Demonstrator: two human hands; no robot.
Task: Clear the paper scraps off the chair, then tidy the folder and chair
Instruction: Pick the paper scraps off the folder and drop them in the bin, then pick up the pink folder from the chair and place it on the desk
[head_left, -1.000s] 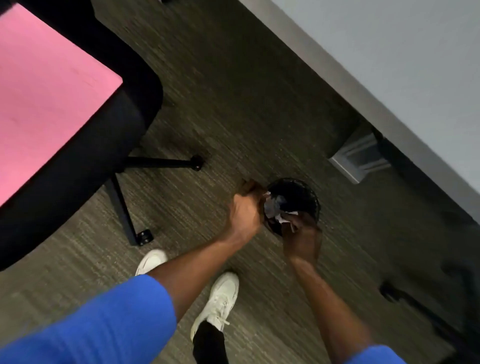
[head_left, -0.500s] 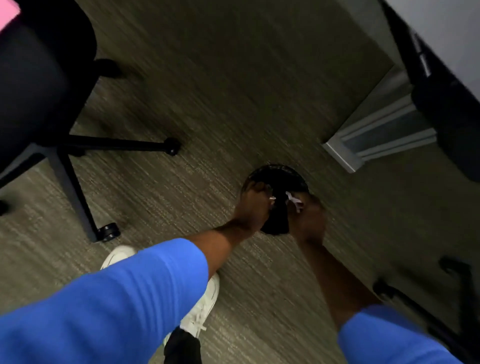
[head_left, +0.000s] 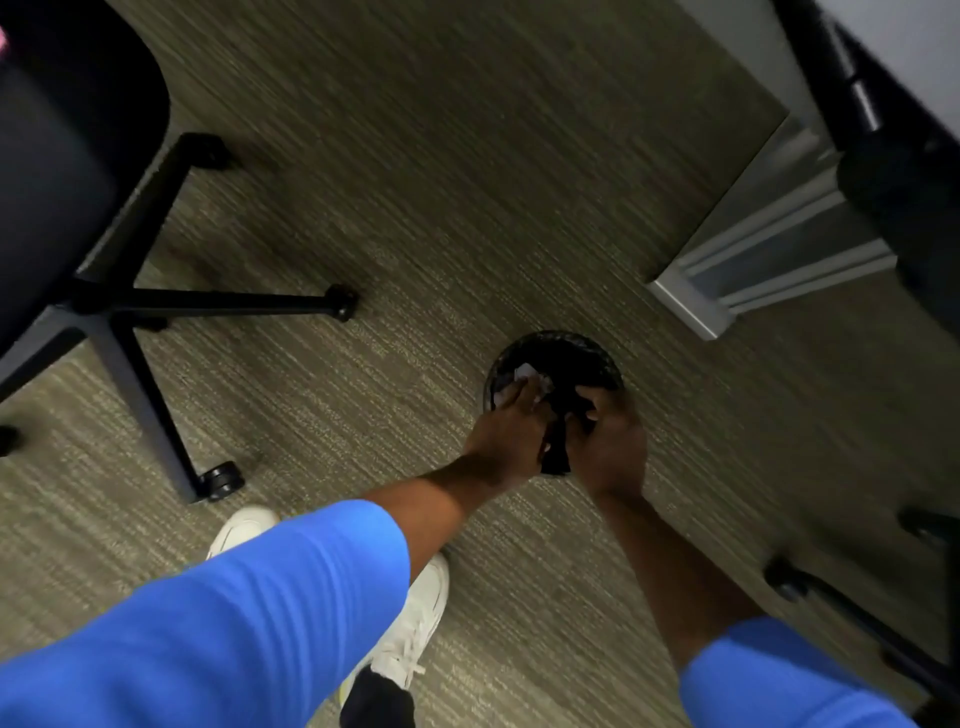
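A small round black bin (head_left: 571, 345) stands on the carpet with pale paper scraps (head_left: 523, 372) inside it. My left hand (head_left: 511, 434) reaches over the bin's near rim, fingers stretched out and apart above the scraps. My right hand (head_left: 610, 447) is at the rim beside it with fingers curled inward; whether it holds anything is hidden. The black office chair (head_left: 67, 171) fills the upper left, and a sliver of the pink folder (head_left: 2, 39) shows at the left edge on its seat.
The chair's wheeled legs (head_left: 218, 301) spread over the carpet left of the bin. A grey metal desk foot (head_left: 727, 291) lies just right of the bin, under a white desk. Another black chair base (head_left: 852, 613) sits at the lower right. My white shoes (head_left: 415, 623) are below.
Both hands have dropped lower into the bin's mouth. The scraps they held a second ago now lie inside the bin. The view has swung down, leaving the pink folder almost out of sight.
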